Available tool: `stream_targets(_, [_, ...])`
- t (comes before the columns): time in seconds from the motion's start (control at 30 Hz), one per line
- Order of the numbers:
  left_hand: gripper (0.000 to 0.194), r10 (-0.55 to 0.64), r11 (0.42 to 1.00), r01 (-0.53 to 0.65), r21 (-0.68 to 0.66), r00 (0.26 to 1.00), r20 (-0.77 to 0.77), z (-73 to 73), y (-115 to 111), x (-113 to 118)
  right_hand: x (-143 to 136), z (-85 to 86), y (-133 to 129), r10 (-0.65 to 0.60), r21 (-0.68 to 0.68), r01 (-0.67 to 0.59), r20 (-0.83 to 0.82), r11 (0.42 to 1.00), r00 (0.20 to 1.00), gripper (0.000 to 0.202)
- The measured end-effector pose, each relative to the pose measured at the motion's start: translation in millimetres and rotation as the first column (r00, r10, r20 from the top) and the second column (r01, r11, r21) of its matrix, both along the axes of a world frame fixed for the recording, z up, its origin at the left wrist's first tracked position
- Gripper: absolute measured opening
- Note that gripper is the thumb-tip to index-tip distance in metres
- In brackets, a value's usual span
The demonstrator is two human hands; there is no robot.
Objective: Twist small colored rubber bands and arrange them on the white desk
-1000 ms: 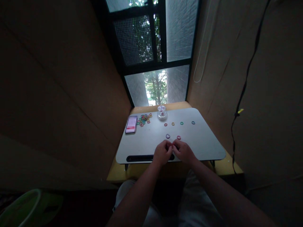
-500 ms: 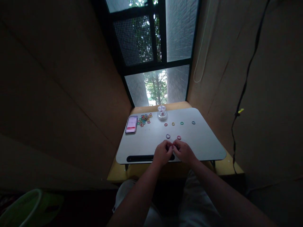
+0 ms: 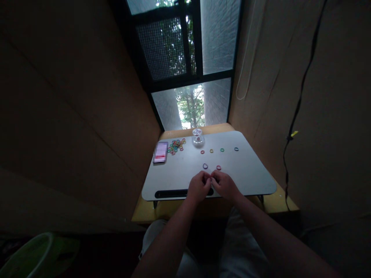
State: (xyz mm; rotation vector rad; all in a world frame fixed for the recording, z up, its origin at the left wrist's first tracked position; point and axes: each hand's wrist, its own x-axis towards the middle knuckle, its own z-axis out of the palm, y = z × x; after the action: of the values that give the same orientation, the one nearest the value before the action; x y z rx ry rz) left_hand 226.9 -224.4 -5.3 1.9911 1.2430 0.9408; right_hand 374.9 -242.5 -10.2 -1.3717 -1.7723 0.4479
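Observation:
My left hand (image 3: 199, 186) and my right hand (image 3: 225, 185) meet fingertip to fingertip over the front part of a white lap table (image 3: 174, 173). Both are closed in a pinch; whatever lies between the fingers is too small to make out. Just beyond them are a purple ring-shaped band (image 3: 205, 166) and a pink-red one (image 3: 218, 167). Farther back, a row holds a red band (image 3: 202, 152), a yellow band (image 3: 211, 151), a green band (image 3: 222, 150) and a dark teal band (image 3: 236, 149). A pile of coloured bands (image 3: 176, 146) lies at the back left.
A clear round container (image 3: 198, 139) stands at the table's back edge. At the left edge lies a phone (image 3: 160, 153). A black slot (image 3: 171, 194) runs along the front, partly behind my left hand. A green basin (image 3: 37, 253) is at the lower left.

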Motion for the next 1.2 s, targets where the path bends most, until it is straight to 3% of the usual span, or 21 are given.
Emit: stream_targets(1.2, [0.01, -0.013, 1.0, 0.013, 0.027, 1.0, -0.01, -2.9, 0.5, -1.7, 0.1, -2.0, 1.0, 0.012, 0.008, -0.013, 0.028, 1.0, 1.0, 0.009])
